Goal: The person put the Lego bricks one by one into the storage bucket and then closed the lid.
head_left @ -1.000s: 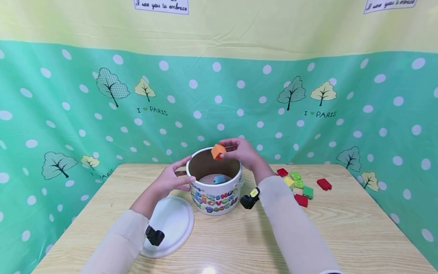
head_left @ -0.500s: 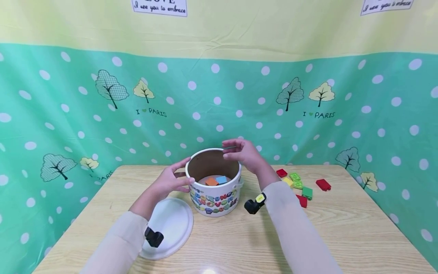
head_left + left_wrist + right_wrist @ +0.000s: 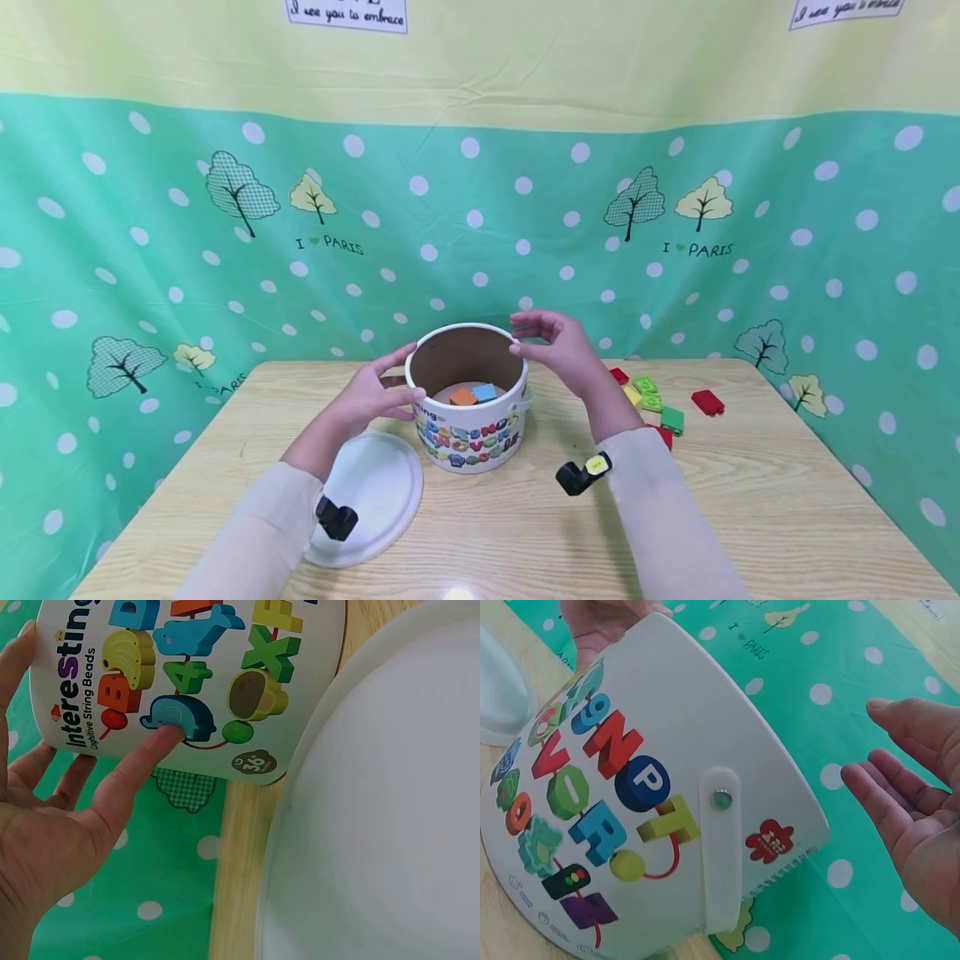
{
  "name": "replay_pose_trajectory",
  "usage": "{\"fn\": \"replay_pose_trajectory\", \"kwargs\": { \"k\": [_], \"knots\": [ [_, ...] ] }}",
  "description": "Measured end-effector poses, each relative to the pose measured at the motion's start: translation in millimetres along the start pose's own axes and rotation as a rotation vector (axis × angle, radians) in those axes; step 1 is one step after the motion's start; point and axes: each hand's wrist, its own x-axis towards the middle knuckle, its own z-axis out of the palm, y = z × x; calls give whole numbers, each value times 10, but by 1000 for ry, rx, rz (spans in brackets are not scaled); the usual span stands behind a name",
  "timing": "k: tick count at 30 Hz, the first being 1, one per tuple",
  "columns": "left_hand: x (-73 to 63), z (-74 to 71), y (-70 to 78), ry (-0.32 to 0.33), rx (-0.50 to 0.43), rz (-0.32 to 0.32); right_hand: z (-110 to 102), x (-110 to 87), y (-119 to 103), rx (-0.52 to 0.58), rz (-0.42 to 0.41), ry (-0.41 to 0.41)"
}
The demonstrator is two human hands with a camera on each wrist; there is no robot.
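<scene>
With right grip (image 3: 561, 343) apart, empty, and left grip (image 3: 373, 393) spread against bucket (image 3: 474, 437), frame centre. Pinch blocks (image 3: 672, 422), right of frame, by sides: likely light, stiff.

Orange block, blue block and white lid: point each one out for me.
Orange block (image 3: 462, 397): head view, on its upward face.
Blue block (image 3: 484, 392): head view, on its upward face.
White lid (image 3: 381, 490): head view, on its bare flat middle.

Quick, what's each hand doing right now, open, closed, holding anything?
Left hand: open, spread against the side of the white bucket.
Right hand: open, holding nothing, beside the bucket's rim.
</scene>
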Motion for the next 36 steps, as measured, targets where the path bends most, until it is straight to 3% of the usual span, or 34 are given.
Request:
{"fn": "replay_pose_trajectory", "kwargs": {
  "k": [10,19,31,36],
  "knots": [
    [-2,8,-3,-7,-4,5,-160,-210,37,19,-8,13],
    [-12,10,11,-1,6,5,-325,-403,125,-58,38,62],
    [2,-6,1,0,0,4,-559,-643,299,-119,26,122],
    [1,2,12,-1,-3,5,-668,-722,355,-161,66,140]
  ]
}}
